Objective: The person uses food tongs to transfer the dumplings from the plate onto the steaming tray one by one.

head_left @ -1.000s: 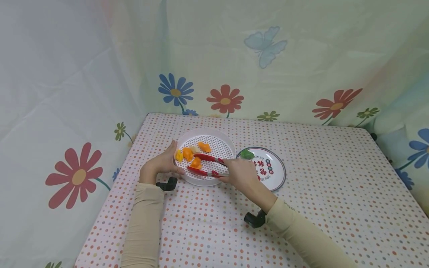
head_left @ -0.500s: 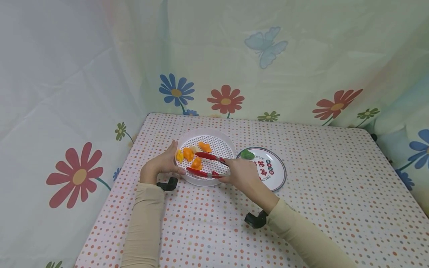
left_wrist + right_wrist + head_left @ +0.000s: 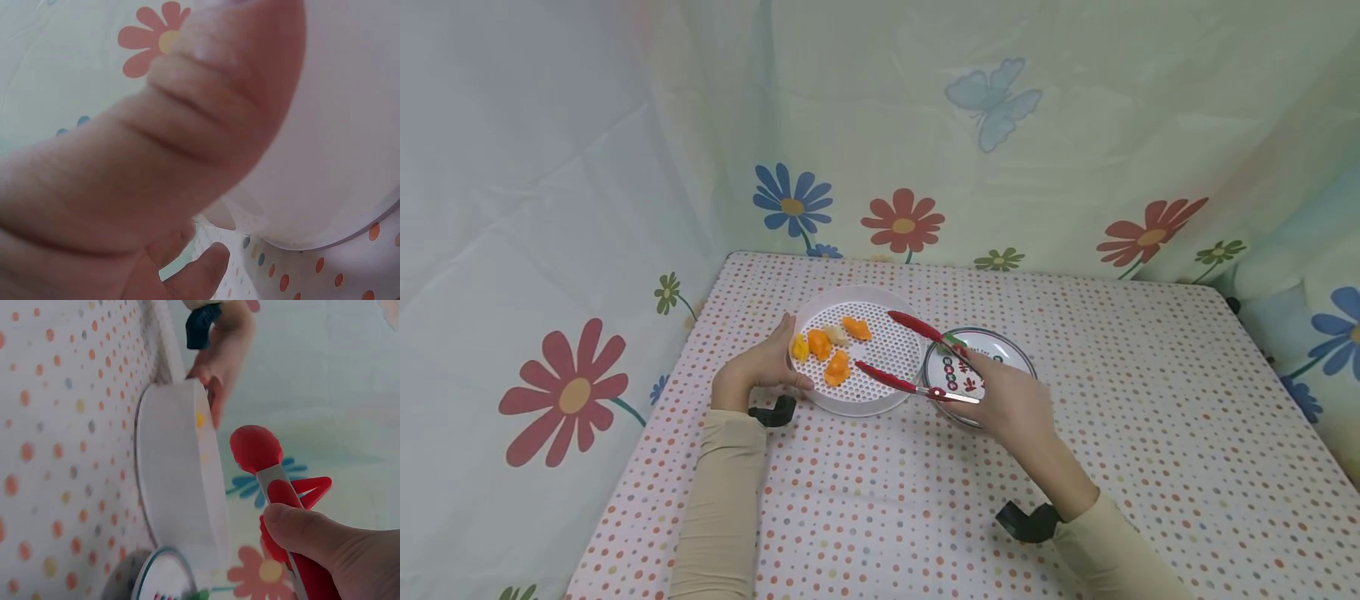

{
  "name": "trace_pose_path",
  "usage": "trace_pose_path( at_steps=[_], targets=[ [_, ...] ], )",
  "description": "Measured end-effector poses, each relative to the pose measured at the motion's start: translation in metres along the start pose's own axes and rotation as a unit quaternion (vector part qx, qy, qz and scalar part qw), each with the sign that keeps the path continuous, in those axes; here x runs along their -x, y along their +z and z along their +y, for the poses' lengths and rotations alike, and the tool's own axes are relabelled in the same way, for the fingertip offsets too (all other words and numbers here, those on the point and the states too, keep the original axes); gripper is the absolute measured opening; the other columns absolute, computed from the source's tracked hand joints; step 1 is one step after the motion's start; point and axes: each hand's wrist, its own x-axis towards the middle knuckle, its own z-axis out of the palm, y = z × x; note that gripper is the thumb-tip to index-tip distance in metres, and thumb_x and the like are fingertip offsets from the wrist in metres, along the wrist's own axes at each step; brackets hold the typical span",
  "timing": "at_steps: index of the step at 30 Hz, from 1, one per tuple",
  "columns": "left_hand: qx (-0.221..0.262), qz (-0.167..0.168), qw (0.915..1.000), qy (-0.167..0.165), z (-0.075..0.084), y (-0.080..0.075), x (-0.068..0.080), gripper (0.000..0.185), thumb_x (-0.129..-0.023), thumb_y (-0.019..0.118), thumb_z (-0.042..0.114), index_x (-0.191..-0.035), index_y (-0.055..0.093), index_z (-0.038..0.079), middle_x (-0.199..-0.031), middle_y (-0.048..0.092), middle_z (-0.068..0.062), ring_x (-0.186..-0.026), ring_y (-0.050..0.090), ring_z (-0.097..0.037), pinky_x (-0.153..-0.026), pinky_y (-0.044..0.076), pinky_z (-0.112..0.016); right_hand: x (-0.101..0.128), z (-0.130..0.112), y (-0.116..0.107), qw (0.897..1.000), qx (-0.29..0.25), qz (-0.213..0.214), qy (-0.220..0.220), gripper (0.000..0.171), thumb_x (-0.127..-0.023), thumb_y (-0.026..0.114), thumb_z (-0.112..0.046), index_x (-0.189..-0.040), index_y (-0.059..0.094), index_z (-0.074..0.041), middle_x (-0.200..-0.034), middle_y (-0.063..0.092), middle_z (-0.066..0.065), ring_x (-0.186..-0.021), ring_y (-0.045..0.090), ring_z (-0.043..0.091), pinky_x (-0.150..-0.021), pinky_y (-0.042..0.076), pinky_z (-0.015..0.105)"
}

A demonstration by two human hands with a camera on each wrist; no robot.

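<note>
At the left side of a round white perforated basket, my left hand grips the wall; in the left wrist view its bent thumb lies in front of that pale wall. My right hand holds red-tipped metal tongs, their arms spread apart with nothing between the tips, over the basket's right side. Inside the basket lie orange dumpling-like pieces, a yellow piece and a beige piece, all on the left half. A leafy-green piece sits on the plate, partly covered by the tongs.
The white plate with red lettering and a dark rim stands right beside the basket, partly under my right hand. A dotted cloth covers the table. Behind and to the left hang curtains printed with flowers. A black wrist mount sits below my right wrist.
My right hand has drawn the tongs back to the right and away from the orange piece, their arms now wider apart. The pieces stay in the basket. My left hand has not moved.
</note>
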Motion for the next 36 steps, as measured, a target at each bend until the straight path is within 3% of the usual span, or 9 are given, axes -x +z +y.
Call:
trace_pose_path(
  at_steps=[4,10,13,15,16,21,24,29,36],
  targets=[
    [0.006,0.002,1.0,0.002,0.001,0.0,0.001,0.136,-0.062,0.085,0.044,-0.152,-0.011,0.01,-0.159,-0.017,-0.01,-0.148,-0.004,-0.031,-0.119,0.006,-0.05,0.016,0.031,0.002,0.999,-0.011,0.026,0.028,0.082,-0.065,0.083,-0.045,-0.133,0.055,-0.009,-0.115,0.067,0.02,-0.085,0.068,0.036,-0.046,0.041,0.03],
    [0.013,0.004,0.9999,-0.003,0.001,0.0,0.002,0.138,-0.059,0.085,0.047,-0.152,-0.011,0.013,-0.16,-0.016,-0.009,-0.148,-0.004,-0.032,-0.119,0.006,-0.052,0.03,0.062,0.009,0.995,-0.015,0.019,0.093,0.087,-0.067,0.082,-0.044,-0.137,0.049,-0.005,-0.126,0.058,0.025,-0.103,0.062,0.044,-0.057,0.05,0.038],
    [0.018,0.004,0.9998,-0.004,0.0,0.0,0.002,0.139,-0.059,0.085,0.047,-0.152,-0.011,0.014,-0.16,-0.016,-0.009,-0.148,-0.004,-0.032,-0.119,0.006,-0.052,0.032,0.07,0.012,0.993,-0.014,0.006,0.12,0.089,-0.068,0.081,-0.045,-0.139,0.047,-0.005,-0.126,0.057,0.027,-0.084,0.065,0.035,-0.051,0.044,0.032],
    [0.024,0.004,0.9997,-0.002,0.0,0.0,0.002,0.138,-0.06,0.086,0.044,-0.152,-0.011,0.013,-0.16,-0.017,-0.009,-0.148,-0.005,-0.032,-0.119,0.006,-0.052,0.031,0.074,0.015,0.991,-0.015,-0.003,0.132,0.089,-0.068,0.081,-0.045,-0.139,0.046,-0.004,-0.121,0.06,0.028,-0.066,0.057,0.027,-0.046,0.032,0.027],
    [0.027,0.004,0.9996,-0.001,0.0,0.0,0.002,0.137,-0.06,0.086,0.043,-0.152,-0.011,0.013,-0.16,-0.017,-0.009,-0.148,-0.005,-0.032,-0.119,0.005,-0.052,0.031,0.076,0.016,0.991,-0.014,-0.007,0.135,0.088,-0.069,0.081,-0.045,-0.139,0.047,-0.004,-0.12,0.06,0.028,-0.062,0.052,0.024,-0.046,0.027,0.026],
    [0.031,0.001,0.9995,0.009,0.0,0.002,0.001,0.135,-0.063,0.086,0.039,-0.152,-0.011,0.01,-0.159,-0.017,-0.011,-0.148,-0.005,-0.034,-0.118,0.005,-0.054,0.028,0.081,0.022,0.99,-0.005,-0.025,0.136,0.085,-0.07,0.079,-0.048,-0.137,0.049,-0.005,-0.101,0.068,0.024,-0.061,0.05,0.022,-0.045,0.028,0.025],
    [0.033,0.001,0.9994,0.01,-0.001,0.003,0.001,0.135,-0.063,0.086,0.04,-0.152,-0.012,0.011,-0.159,-0.016,-0.011,-0.148,-0.005,-0.034,-0.118,0.005,-0.055,0.025,0.083,0.026,0.99,0.0,-0.035,0.137,0.085,-0.069,0.079,-0.049,-0.137,0.05,-0.007,-0.099,0.068,0.024,-0.059,0.047,0.02,-0.045,0.026,0.025],
    [0.031,0.004,0.9995,0.007,-0.002,0.003,0.0,0.139,-0.058,0.086,0.044,-0.152,-0.011,0.014,-0.16,-0.015,-0.009,-0.148,-0.004,-0.032,-0.119,0.006,-0.054,0.027,0.084,0.027,0.991,0.001,-0.042,0.129,0.083,-0.068,0.08,-0.05,-0.134,0.053,-0.009,-0.115,0.063,0.027,-0.068,0.054,0.024,-0.047,0.029,0.024],
    [0.024,0.005,0.9997,0.007,-0.001,0.002,0.001,0.138,-0.059,0.086,0.045,-0.152,-0.01,0.012,-0.16,-0.015,-0.011,-0.148,-0.004,-0.033,-0.119,0.006,-0.054,0.04,0.086,0.018,0.991,-0.007,-0.059,0.123,0.086,-0.065,0.08,-0.053,-0.134,0.053,-0.008,-0.107,0.065,0.028,-0.07,0.055,0.028,-0.048,0.031,0.025]
  ],
)
